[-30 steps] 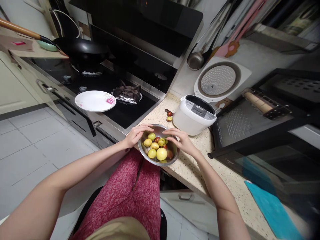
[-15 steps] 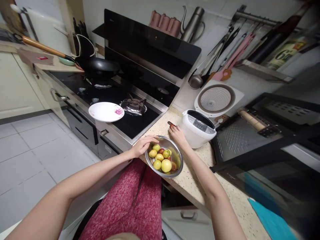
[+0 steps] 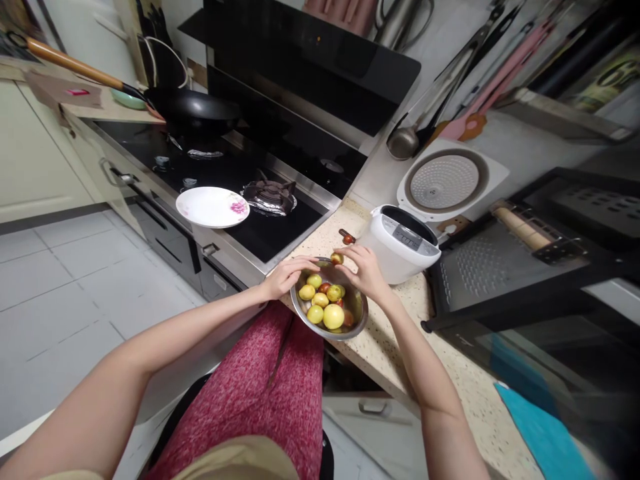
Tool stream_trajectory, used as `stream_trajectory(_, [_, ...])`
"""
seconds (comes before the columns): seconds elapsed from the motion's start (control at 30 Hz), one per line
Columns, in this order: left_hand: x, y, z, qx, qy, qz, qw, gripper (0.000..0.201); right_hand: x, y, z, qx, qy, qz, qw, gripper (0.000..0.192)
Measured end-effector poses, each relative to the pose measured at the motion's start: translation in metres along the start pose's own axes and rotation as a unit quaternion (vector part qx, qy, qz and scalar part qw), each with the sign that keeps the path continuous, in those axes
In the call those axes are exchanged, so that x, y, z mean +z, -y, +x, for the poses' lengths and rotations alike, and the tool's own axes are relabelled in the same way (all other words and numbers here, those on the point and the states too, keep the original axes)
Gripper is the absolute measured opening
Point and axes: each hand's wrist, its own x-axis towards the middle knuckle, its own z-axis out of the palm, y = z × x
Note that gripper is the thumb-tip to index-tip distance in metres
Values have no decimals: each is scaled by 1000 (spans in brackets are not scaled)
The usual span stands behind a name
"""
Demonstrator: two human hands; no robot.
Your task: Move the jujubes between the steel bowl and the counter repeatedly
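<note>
A steel bowl point(image 3: 358, 325) of small round yellow, green and reddish fruits point(image 3: 320, 300) rests at the counter's front edge. My left hand point(image 3: 287, 277) grips its left rim, fingers laid over the edge. Between the thumb and fingers of my right hand point(image 3: 364, 270) is a small yellow-brown fruit point(image 3: 337, 258), held just above the bowl's far rim. Beyond that hand, a small red fruit point(image 3: 348, 239) lies on the counter beside a dark-handled object point(image 3: 344, 233), perhaps a knife.
A white rice cooker point(image 3: 395, 250) stands with its lid raised, right of the bowl. To the left, a flowered plate point(image 3: 210, 208) sits at the stove's front edge, and a black wok point(image 3: 195, 112) occupies the far burner. A black oven point(image 3: 525, 313) fills the right side.
My right hand has come back from the counter beside the rice cooker to the bowl's far rim and now holds a small fruit. My left hand stays on the rim. The view has tilted down slightly.
</note>
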Motion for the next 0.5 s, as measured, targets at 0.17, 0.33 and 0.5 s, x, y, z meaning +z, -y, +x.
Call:
stream_trajectory(0.17, [-3,-8,1,-13,2,1,1000,47,-7,54,-8,-59,63,120,989,28])
stream_trajectory(0.33, [-4,-12,3,-19,8,1,1000,49,-2,67,-10,-90,85,173,977,23])
stream_trajectory(0.5, [-3,-7,2,-18,5,6,1000,48,4,67,-10,-103,119,171,973,22])
